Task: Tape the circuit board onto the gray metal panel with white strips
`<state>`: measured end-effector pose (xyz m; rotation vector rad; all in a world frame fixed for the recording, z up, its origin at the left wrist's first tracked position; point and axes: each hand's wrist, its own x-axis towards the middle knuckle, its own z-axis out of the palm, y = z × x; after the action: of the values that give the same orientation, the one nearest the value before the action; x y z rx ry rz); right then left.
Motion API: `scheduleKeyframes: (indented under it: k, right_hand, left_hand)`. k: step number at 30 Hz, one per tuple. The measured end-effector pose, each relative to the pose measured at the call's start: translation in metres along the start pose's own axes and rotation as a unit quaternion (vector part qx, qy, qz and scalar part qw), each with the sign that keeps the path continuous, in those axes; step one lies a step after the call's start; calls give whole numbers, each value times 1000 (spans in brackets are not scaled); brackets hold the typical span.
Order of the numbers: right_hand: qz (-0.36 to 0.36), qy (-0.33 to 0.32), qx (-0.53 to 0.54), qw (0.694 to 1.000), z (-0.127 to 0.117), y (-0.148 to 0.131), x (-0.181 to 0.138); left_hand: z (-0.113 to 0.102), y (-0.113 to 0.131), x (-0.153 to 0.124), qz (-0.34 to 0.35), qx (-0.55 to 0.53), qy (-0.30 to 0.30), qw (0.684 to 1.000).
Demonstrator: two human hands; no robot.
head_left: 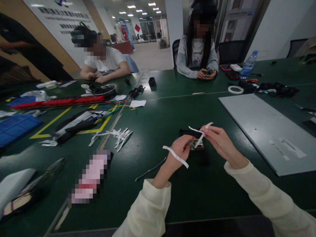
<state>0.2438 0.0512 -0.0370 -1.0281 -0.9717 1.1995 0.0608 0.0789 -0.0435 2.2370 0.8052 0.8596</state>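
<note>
My left hand is closed on a small green circuit board held just above the dark green table. A white paper strip juts out from the back of that hand. My right hand pinches the end of another white strip that runs down to the board. A thin black piece lies on the table just behind the board. Both arms wear cream sleeves.
A pile of white strips lies to the left, a thin cable near my left wrist. A grey panel covers the right. Two people sit across the table handling small parts; a water bottle and tape roll stand far right.
</note>
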Motion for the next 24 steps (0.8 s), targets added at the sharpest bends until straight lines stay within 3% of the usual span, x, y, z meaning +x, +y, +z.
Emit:
scheduleKeyframes:
  k: [4,8,15,24]
  right_hand:
    - [-19,69,-12,997,-6,7,5]
    - [-30,102,-27,994,-7,10,7]
    - [-29,85,-2,996,0,9,3]
    - [10,63,51,997,2,12,0]
  left_hand:
    - [0,5,0,-24,-84,73,993]
    - [7,6,-1,-6,-106,74,992]
    - [14,4,-2,-22,-60,40,997]
    - [14,4,-3,-44,-110,36,992]
